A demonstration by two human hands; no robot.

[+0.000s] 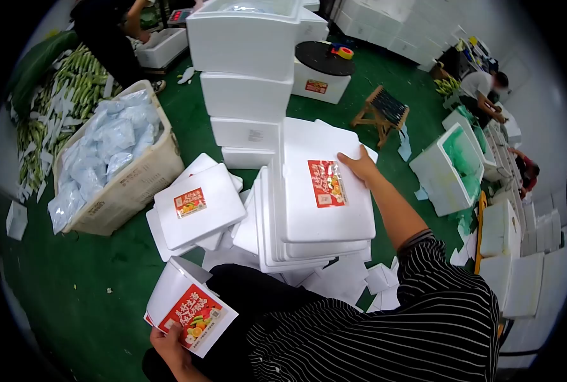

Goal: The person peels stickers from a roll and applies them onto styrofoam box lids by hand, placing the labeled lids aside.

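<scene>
My left hand (171,347) pinches red fruit-printed stickers (197,312) beside my leg, while my right hand (360,167), thumb spread wide, rests on the right edge of the topmost white foam lid (327,219).

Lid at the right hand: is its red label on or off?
On: the red label lies against the white lid, near the right hand. Whether every edge is stuck down, I cannot tell.
</scene>
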